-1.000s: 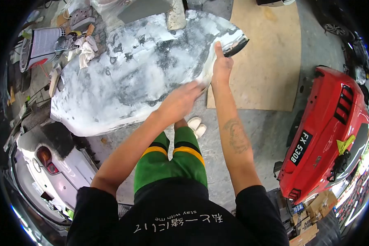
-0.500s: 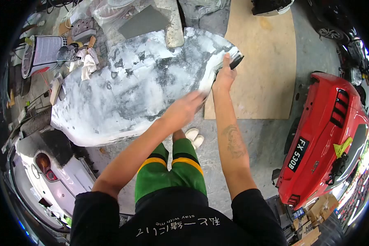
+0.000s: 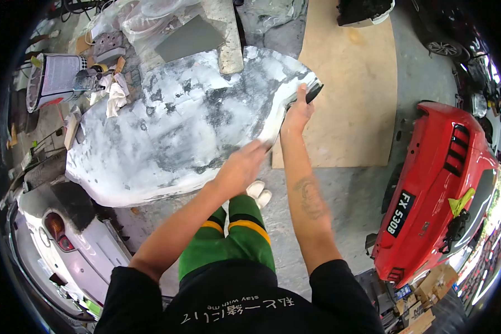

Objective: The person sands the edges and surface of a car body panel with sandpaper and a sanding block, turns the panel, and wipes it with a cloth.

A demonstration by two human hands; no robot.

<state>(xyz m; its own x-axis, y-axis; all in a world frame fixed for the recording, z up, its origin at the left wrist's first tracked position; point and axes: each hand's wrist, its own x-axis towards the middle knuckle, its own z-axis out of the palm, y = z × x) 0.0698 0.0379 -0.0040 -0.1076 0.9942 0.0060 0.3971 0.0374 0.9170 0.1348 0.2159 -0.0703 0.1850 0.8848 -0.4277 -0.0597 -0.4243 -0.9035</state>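
Note:
A large curved car body panel (image 3: 167, 128), blotched white and grey with filler or primer, lies across the area in front of me. My right hand (image 3: 298, 116) grips its right-hand edge near the dark corner, thumb laid along the top. Against the near right edge rests my left hand (image 3: 242, 167), its fingers curled and pressed close together. Motion blurs those fingertips, and whatever may be under them is hidden.
A plywood sheet (image 3: 350, 94) lies right of the panel. A grey flat sheet (image 3: 190, 39) and a whitish bar (image 3: 230, 42) are behind it. White rags (image 3: 116, 97) and tins clutter the left. A red bumper (image 3: 434, 189) stands right, a white one (image 3: 78, 239) left.
My left hand has shifted along the panel's edge, toward me and slightly left. My right hand keeps its hold on the edge. The whole view has shifted slightly.

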